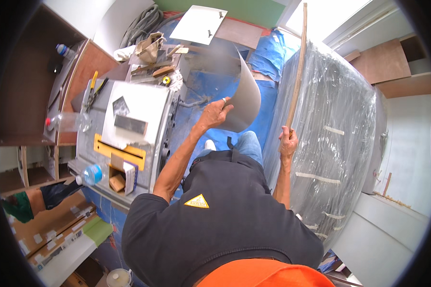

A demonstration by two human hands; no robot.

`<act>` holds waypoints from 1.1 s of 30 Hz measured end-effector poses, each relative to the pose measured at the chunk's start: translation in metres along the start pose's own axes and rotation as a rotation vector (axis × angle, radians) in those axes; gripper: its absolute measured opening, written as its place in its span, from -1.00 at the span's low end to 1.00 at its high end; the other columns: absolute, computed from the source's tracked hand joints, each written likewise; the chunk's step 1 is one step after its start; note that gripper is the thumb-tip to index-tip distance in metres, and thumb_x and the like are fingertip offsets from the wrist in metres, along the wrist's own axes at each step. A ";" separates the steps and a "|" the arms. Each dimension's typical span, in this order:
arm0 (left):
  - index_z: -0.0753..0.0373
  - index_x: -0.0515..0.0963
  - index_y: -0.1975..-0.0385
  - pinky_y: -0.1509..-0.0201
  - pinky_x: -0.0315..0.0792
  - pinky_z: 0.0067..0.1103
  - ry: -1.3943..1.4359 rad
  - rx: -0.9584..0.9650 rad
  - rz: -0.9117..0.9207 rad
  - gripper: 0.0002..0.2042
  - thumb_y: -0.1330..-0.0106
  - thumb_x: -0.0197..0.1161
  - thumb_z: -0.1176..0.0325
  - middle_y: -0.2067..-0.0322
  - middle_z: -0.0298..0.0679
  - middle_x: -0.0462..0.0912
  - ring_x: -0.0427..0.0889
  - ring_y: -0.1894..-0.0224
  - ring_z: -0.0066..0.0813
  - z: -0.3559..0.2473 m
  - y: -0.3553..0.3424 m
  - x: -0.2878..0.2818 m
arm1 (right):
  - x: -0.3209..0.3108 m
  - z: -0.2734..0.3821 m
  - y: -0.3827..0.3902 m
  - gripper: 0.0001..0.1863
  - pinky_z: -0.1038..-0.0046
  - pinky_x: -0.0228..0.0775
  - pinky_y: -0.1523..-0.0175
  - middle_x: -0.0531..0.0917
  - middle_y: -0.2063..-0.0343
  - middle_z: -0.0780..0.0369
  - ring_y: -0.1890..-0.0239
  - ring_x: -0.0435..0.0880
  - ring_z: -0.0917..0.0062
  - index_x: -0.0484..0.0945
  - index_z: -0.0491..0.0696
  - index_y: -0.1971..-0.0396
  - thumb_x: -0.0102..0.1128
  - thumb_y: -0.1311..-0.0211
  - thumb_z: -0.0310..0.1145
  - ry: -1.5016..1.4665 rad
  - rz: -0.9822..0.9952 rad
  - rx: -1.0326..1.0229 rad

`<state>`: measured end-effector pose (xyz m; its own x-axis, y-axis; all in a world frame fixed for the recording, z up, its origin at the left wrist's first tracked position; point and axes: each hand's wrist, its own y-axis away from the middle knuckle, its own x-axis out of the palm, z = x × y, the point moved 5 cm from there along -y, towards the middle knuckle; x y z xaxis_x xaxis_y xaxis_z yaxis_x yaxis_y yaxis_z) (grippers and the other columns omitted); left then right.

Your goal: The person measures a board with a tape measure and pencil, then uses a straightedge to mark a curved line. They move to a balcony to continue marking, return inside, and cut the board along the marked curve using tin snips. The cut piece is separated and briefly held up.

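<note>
My left hand (214, 115) is closed on the edge of a thin, curved grey sheet (246, 98), which bows out to the right ahead of me. A ring shows on one of its fingers. In my right hand (288, 142) is the lower part of a long, narrow wooden strip (300, 67), fingers wrapped round it. The strip stands steeply, slanting away from me along the near side of a large plastic-wrapped block (330, 124). Sheet and strip are apart.
At left stands a grey machine table (92, 138) with a yellow slotted plate (124, 152), bottles and a wooden box (116, 181). Blue sheeting (269, 103) covers the floor. A white hinged panel (196, 24), a hose (143, 24) and wood scraps (164, 71) lie ahead.
</note>
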<state>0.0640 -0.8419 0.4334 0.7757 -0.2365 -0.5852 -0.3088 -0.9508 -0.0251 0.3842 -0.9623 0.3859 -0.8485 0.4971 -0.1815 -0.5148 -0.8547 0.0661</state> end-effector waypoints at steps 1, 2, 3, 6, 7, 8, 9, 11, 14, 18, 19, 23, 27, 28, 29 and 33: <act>0.43 0.57 -0.13 0.03 0.55 -0.27 0.038 0.015 -0.003 -0.60 -0.41 0.25 0.29 0.18 0.26 0.69 0.71 0.10 0.18 0.000 -0.024 0.000 | 0.002 -0.005 -0.014 -0.69 0.63 0.17 0.47 0.48 0.63 0.42 0.58 0.36 0.79 0.61 -0.04 0.35 0.29 -0.44 -0.09 -0.015 -0.016 0.047; 0.43 0.56 -0.14 0.01 0.55 -0.27 0.069 -0.004 0.016 -0.60 -0.41 0.24 0.30 0.16 0.26 0.69 0.71 0.07 0.17 0.004 -0.048 0.001 | 0.003 -0.006 -0.029 -0.68 0.63 0.18 0.47 0.49 0.62 0.42 0.58 0.37 0.79 0.61 -0.04 0.36 0.28 -0.44 -0.09 0.010 -0.020 0.024; 0.43 0.56 -0.14 -0.02 0.56 -0.28 0.105 -0.009 0.018 -0.60 -0.41 0.24 0.30 0.14 0.26 0.70 0.71 0.05 0.17 0.007 -0.070 0.002 | 0.005 -0.010 -0.043 -0.68 0.63 0.18 0.46 0.49 0.62 0.42 0.57 0.37 0.79 0.60 -0.04 0.36 0.28 -0.43 -0.09 0.017 -0.021 0.044; 0.47 0.53 -0.16 -0.04 0.56 -0.30 0.050 0.051 -0.091 -0.58 -0.40 0.23 0.33 0.14 0.29 0.68 0.71 0.04 0.17 0.011 -0.143 0.008 | 0.022 -0.024 -0.111 -0.68 0.63 0.19 0.45 0.50 0.62 0.41 0.57 0.38 0.78 0.59 -0.03 0.39 0.27 -0.43 -0.09 0.000 -0.007 0.068; 0.48 0.51 -0.19 -0.06 0.55 -0.34 0.119 -0.013 -0.037 -0.55 -0.44 0.25 0.28 0.08 0.28 0.69 0.73 0.00 0.08 0.020 -0.166 0.013 | 0.021 -0.031 -0.127 -0.68 0.63 0.19 0.44 0.50 0.62 0.41 0.57 0.38 0.78 0.58 -0.03 0.40 0.27 -0.43 -0.09 -0.010 -0.002 0.095; 0.48 0.50 -0.21 -0.06 0.55 -0.35 0.106 -0.073 -0.084 -0.54 -0.46 0.24 0.25 0.07 0.24 0.70 0.73 0.00 0.04 0.023 -0.184 0.019 | 0.021 -0.034 -0.149 -0.68 0.63 0.19 0.44 0.50 0.62 0.41 0.57 0.38 0.78 0.58 -0.03 0.41 0.27 -0.44 -0.09 0.017 0.018 0.084; 0.48 0.49 -0.22 -0.06 0.55 -0.37 0.101 -0.069 -0.150 -0.52 -0.48 0.24 0.22 0.07 0.21 0.72 0.74 0.00 0.01 0.023 -0.211 0.019 | 0.027 -0.036 -0.181 -0.68 0.63 0.19 0.44 0.50 0.62 0.42 0.57 0.38 0.78 0.57 -0.03 0.41 0.27 -0.44 -0.10 0.019 0.024 0.067; 0.45 0.47 -0.26 -0.11 0.51 -0.43 0.212 -0.254 -0.134 -0.47 -0.52 0.23 0.12 0.02 0.04 0.74 0.69 -0.03 -0.18 0.032 -0.258 0.029 | 0.025 -0.039 -0.232 -0.66 0.61 0.21 0.44 0.50 0.63 0.42 0.57 0.38 0.78 0.57 -0.05 0.42 0.28 -0.44 -0.10 -0.004 0.043 0.100; 0.43 0.47 -0.27 -0.14 0.47 -0.48 0.327 -0.165 -0.268 -0.51 -0.53 0.22 0.16 -0.01 -0.03 0.73 0.65 -0.02 -0.30 0.030 -0.324 0.024 | 0.021 -0.024 -0.303 -0.68 0.59 0.22 0.43 0.50 0.63 0.41 0.56 0.39 0.77 0.59 -0.06 0.40 0.27 -0.44 -0.11 0.104 0.088 0.089; 0.36 0.56 -0.15 -0.09 0.45 -0.53 0.258 -0.131 -0.536 -0.64 -0.56 0.19 0.21 0.10 -0.27 0.71 0.58 0.07 -0.47 0.047 -0.373 0.011 | 0.027 0.005 -0.383 -0.70 0.54 0.27 0.44 0.52 0.63 0.38 0.55 0.42 0.73 0.63 -0.09 0.34 0.30 -0.43 -0.15 0.147 0.155 0.011; 0.40 0.58 -0.02 -0.01 0.46 -0.48 0.291 -0.287 -0.482 -0.66 -0.56 0.20 0.18 0.17 -0.19 0.71 0.57 0.14 -0.44 0.061 -0.384 0.009 | 0.030 0.012 -0.401 -0.70 0.53 0.28 0.44 0.52 0.63 0.38 0.55 0.42 0.72 0.64 -0.11 0.33 0.31 -0.43 -0.15 0.175 0.184 -0.023; 0.39 0.60 0.08 0.10 0.44 -0.53 0.447 -0.194 -0.628 -0.68 -0.56 0.19 0.18 0.24 -0.26 0.69 0.54 0.23 -0.50 0.069 -0.417 0.002 | 0.059 0.021 -0.455 -0.68 0.49 0.30 0.41 0.50 0.63 0.36 0.53 0.41 0.70 0.63 -0.13 0.29 0.33 -0.40 -0.13 0.215 0.298 0.067; 0.39 0.57 0.07 0.13 0.45 -0.54 0.420 -0.304 -0.588 -0.68 -0.57 0.18 0.18 0.26 -0.27 0.68 0.53 0.25 -0.53 0.083 -0.452 -0.004 | 0.112 0.020 -0.490 -0.67 0.43 0.29 0.42 0.47 0.65 0.30 0.55 0.38 0.66 0.62 -0.13 0.29 0.34 -0.38 -0.12 0.263 0.353 0.037; 0.39 0.58 0.07 0.13 0.45 -0.53 0.415 -0.460 -0.536 -0.67 -0.57 0.18 0.17 0.26 -0.27 0.68 0.53 0.25 -0.52 0.096 -0.457 -0.007 | 0.127 0.019 -0.495 -0.67 0.42 0.29 0.42 0.47 0.65 0.28 0.55 0.37 0.65 0.62 -0.13 0.29 0.34 -0.38 -0.12 0.272 0.374 0.031; 0.39 0.57 0.07 0.16 0.44 -0.54 0.423 -0.472 -0.534 -0.66 -0.55 0.20 0.15 0.26 -0.26 0.67 0.53 0.26 -0.52 0.103 -0.470 -0.010 | 0.139 0.021 -0.500 -0.69 0.53 0.25 0.43 0.51 0.63 0.39 0.54 0.40 0.75 0.62 -0.11 0.33 0.30 -0.43 -0.14 0.344 0.385 0.007; 0.30 0.39 0.54 0.48 0.25 -0.45 0.179 -0.258 -0.601 -0.54 -0.50 0.27 0.08 0.62 -0.40 0.36 0.29 0.51 -0.56 0.114 -0.512 -0.034 | 0.182 0.032 -0.519 -0.73 0.55 0.27 0.41 0.52 0.63 0.40 0.54 0.41 0.73 0.64 -0.13 0.29 0.31 -0.43 -0.19 0.308 0.451 0.036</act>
<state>0.1331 -0.3244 0.3733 0.8575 0.3400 -0.3861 0.3290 -0.9394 -0.0965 0.4929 -0.4230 0.3499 -0.9139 0.0114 -0.4058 -0.1169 -0.9647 0.2360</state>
